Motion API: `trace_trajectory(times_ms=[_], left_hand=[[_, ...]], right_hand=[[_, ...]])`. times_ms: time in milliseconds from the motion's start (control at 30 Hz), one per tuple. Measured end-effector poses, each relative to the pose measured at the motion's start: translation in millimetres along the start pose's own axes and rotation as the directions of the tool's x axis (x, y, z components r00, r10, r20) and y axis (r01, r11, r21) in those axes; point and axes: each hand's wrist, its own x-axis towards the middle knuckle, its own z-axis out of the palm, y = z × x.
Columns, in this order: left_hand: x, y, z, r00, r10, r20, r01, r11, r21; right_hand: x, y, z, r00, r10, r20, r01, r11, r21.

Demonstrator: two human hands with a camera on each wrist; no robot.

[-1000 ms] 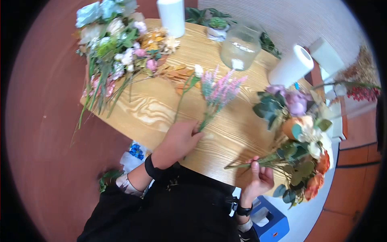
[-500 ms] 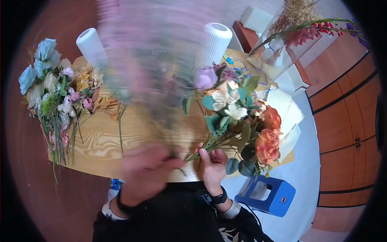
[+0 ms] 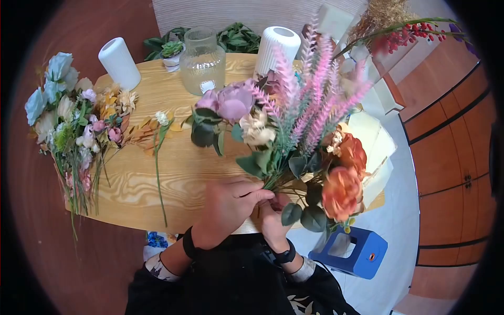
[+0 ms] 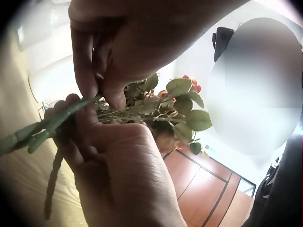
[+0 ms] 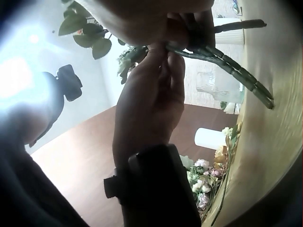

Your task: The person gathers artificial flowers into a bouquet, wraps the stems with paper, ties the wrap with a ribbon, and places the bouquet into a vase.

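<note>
My right hand (image 3: 275,223) grips the green stems of a bouquet of artificial flowers, with purple roses (image 3: 234,102), orange roses (image 3: 342,194), a cream flower (image 3: 257,129) and dark green leaves. Pink lavender-like sprigs (image 3: 315,89) now stand up among these blooms. My left hand (image 3: 226,207) pinches their stems right beside the right hand. In the left wrist view, thumb and fingers meet on the green stems (image 4: 57,120), and the leafy part spreads out beyond both hands. Cut stem ends (image 5: 246,78) poke out below the hands, close over the tabletop, in the right wrist view.
A single white flower (image 3: 162,118) lies on the wooden table (image 3: 178,184). Left of it is a heap of mixed flowers (image 3: 79,126). A glass vase (image 3: 202,68), white vases (image 3: 119,63) and a potted succulent (image 3: 172,52) stand behind. A blue box (image 3: 362,254) sits below right.
My left hand lifted the pink sprigs from the table and brought them right, to the bouquet in my right hand. The head view has swung right, and the hands are now together.
</note>
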Motion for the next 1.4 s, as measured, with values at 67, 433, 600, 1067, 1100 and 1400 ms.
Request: trace_trajectory(times_ms=[67,433,600,1067,1100,1400], left_hand=[[-1,-4,2,0.999,0.026,-0.04,-0.028,0.998,-0.049],[-8,-8,-2,0.97,0.24,-0.045,-0.237,0.969,0.072],[-13,-4,-6,0.994,0.09,-0.057,-0.085,0.993,0.08],[-12,-7,-10,0.975,-0.223,0.01,0.223,0.973,-0.063],[-10,-5,-10,0.992,-0.119,-0.035,0.119,0.993,-0.005],[-8,-13,-10,0.996,-0.094,-0.003,0.094,0.995,0.019]], right_hand=[[4,-15,7,0.993,0.114,-0.025,-0.107,0.976,0.191],[-4,-6,2,0.999,0.044,-0.026,-0.041,0.993,0.108],[-1,-12,9,0.999,0.037,-0.008,-0.036,0.993,0.113],[-4,-5,11,0.975,0.219,-0.031,-0.21,0.96,0.183],[-4,-10,9,0.977,0.21,0.044,-0.214,0.938,0.272],[1,-7,10,0.969,0.243,0.043,-0.246,0.934,0.258]])
